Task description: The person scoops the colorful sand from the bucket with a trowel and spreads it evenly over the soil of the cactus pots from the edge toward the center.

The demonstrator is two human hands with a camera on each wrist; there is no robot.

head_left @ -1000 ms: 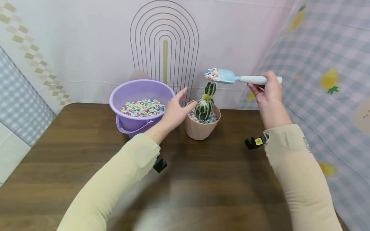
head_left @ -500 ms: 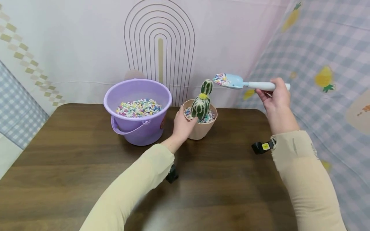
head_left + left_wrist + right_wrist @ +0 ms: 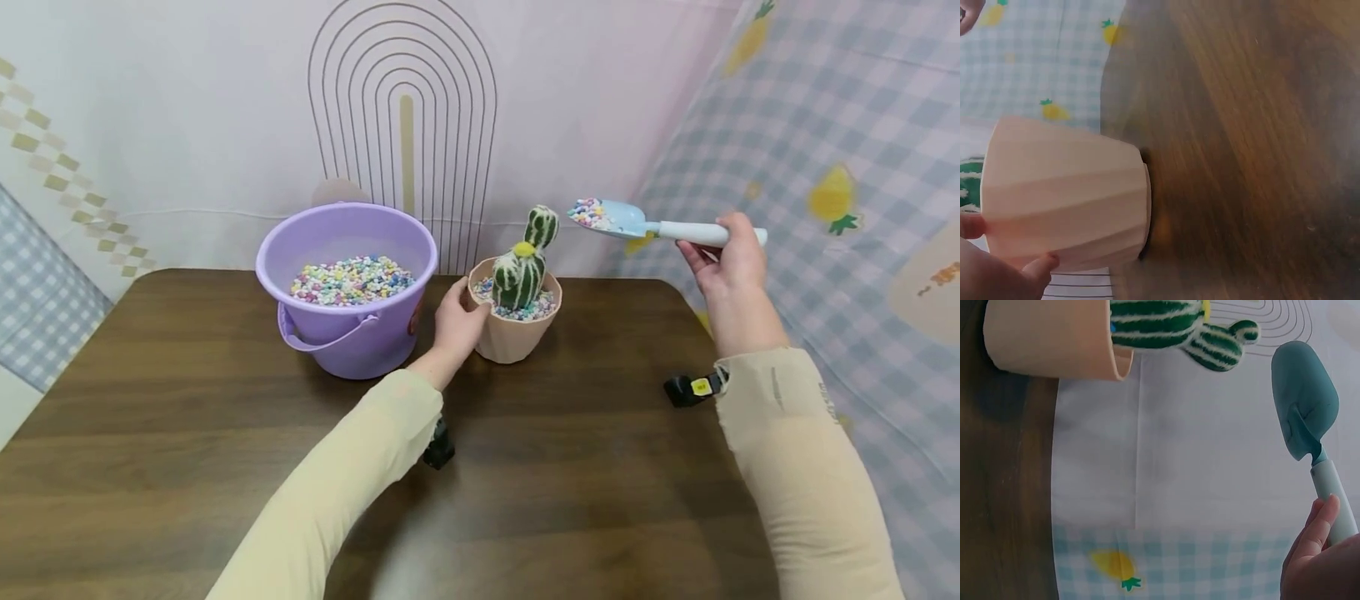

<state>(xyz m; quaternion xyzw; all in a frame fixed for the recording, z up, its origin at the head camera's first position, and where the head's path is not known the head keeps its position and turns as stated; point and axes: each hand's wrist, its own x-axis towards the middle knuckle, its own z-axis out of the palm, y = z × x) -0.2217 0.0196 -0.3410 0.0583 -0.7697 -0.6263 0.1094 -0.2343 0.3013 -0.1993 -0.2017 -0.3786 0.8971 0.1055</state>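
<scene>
My left hand (image 3: 459, 323) holds the left side of a peach flower pot (image 3: 510, 337), with the thumb at the front near the rim. In the left wrist view, fingertips press the pot's ribbed wall (image 3: 1066, 194). A green-and-white striped cactus (image 3: 519, 279) with a yellow flower stands in the pot, among small coloured pebbles (image 3: 536, 310). To the right, my right hand (image 3: 738, 271) grips the white handle of a light blue trowel (image 3: 624, 218). Mixed pebbles lie in its scoop, level with the cactus top and just right of it. The right wrist view shows the scoop's underside (image 3: 1304, 394).
A purple bucket (image 3: 360, 337) partly filled with coloured pebbles (image 3: 352, 281) stands left of the pot, its handle hanging in front. Both rest near the back edge of a dark wooden table (image 3: 540, 483). Patterned cloth (image 3: 555, 100) hangs behind and on the right.
My left hand has moved from beside the bucket to the pot and taken hold of it. The pot and cactus have turned slightly. The loaded trowel has moved from above the cactus to its right.
</scene>
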